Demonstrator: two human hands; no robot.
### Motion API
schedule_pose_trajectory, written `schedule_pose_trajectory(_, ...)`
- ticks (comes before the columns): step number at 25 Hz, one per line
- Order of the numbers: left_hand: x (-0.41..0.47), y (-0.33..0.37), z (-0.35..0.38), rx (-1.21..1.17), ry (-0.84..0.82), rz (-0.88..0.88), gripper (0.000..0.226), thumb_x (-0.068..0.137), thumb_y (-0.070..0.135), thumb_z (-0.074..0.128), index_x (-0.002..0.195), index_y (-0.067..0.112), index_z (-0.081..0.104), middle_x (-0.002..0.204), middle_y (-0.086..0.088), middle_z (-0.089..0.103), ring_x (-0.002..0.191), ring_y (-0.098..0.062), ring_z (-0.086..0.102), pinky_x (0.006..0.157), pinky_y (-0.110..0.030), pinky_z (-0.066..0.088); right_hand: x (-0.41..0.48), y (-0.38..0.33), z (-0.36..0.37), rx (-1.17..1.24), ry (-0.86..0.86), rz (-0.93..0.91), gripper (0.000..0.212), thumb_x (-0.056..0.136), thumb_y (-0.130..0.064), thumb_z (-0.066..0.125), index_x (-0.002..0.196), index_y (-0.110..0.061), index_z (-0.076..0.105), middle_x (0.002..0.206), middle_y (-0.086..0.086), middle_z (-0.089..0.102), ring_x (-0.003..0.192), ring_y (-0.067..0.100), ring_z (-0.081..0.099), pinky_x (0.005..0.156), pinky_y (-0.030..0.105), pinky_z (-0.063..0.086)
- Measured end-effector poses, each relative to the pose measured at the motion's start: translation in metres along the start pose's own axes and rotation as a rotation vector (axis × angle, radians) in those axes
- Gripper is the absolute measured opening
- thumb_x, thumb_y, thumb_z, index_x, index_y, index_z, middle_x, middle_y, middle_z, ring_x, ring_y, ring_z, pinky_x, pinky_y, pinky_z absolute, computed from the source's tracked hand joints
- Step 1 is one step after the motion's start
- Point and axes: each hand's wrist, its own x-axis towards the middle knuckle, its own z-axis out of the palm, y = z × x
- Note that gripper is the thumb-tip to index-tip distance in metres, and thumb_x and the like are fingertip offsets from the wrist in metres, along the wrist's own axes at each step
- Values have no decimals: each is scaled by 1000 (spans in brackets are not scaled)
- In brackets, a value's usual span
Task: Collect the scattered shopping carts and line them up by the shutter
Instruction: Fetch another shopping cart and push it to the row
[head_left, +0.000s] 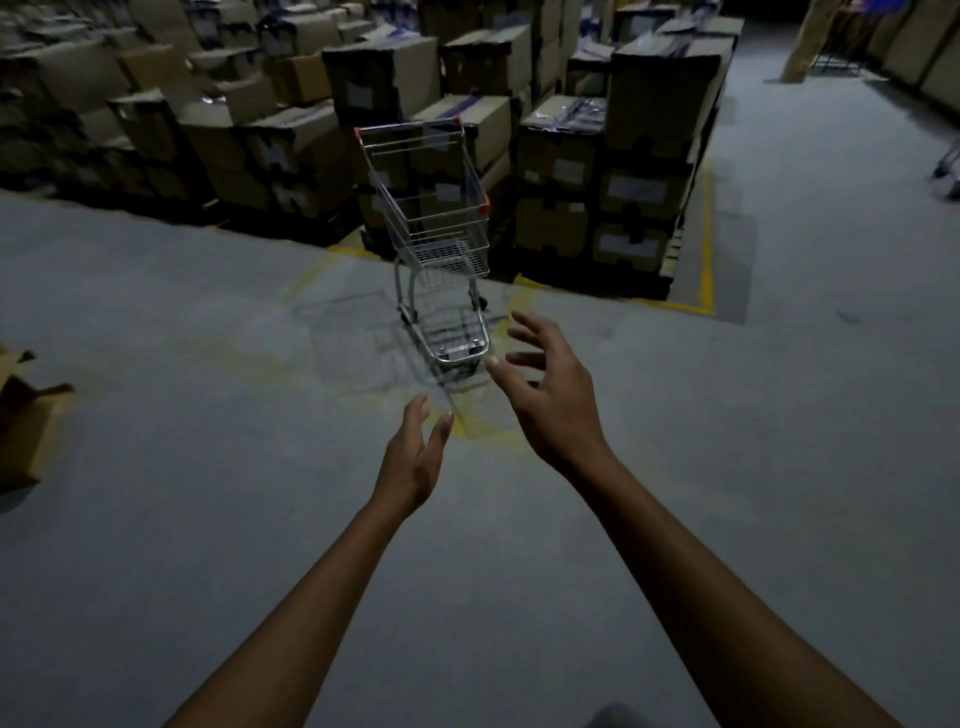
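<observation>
A silver wire shopping cart (434, 223) with red corner caps stands on the grey floor ahead of me, its low front frame pointing toward me and its basket end against the stacked boxes. My left hand (413, 457) reaches forward with fingers apart and holds nothing, well short of the cart. My right hand (548, 395) is spread open too, its fingertips close to the cart's lower front frame but not touching it. Part of another cart (948, 166) shows at the right edge. No shutter is in view.
Pallets of stacked cardboard boxes (649, 156) fill the area behind the cart, bordered by a yellow floor line (705, 244). An open cardboard box (26, 421) sits at the left edge. Grey concrete floor (208, 519) stretches around me, with an aisle running back on the right.
</observation>
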Motion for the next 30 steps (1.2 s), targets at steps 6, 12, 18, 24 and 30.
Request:
schedule_pose_trajectory(6,181,4,55,21,25,-25,68,93,56,41,149,19,26,151,-8,39,135,-25,41,104,-34,35,172,79,-16,77,10,-28,55,90,-28,66,140,-25,42,125,-6,56,100,0,59,71,6,49)
schedule_pose_trajectory(12,377,122,132,-98,99,153,60,96,47,46,148,22,29,150,-4,41,135,-18,42,104,-32,38,360,204,-70,-2,-24,69,52,90,-31,66,137,-26,44,117,-8,56,103,12,62,79,23,54)
schedule_pose_trajectory(18,527,240,135,-140,233,390,55,97,43,46,147,26,29,150,-1,41,132,-6,42,103,-29,41,528,307,-111,-109,-86,245,57,89,-33,65,140,-24,42,120,-3,57,100,15,61,87,41,55)
schedule_pose_trajectory(24,705,190,169,-76,301,300,60,94,42,53,147,25,29,149,-3,42,129,-6,42,98,-25,42,674,394,-83,-139,-143,252,56,89,-33,65,139,-26,42,126,1,58,98,14,61,85,40,56)
schedule_pose_trajectory(30,877,107,184,15,320,46,60,95,33,57,147,20,30,149,-7,42,136,-21,41,103,-35,40,845,436,-18,-215,-318,142,61,88,-34,66,142,-26,39,128,0,56,100,15,60,83,39,56)
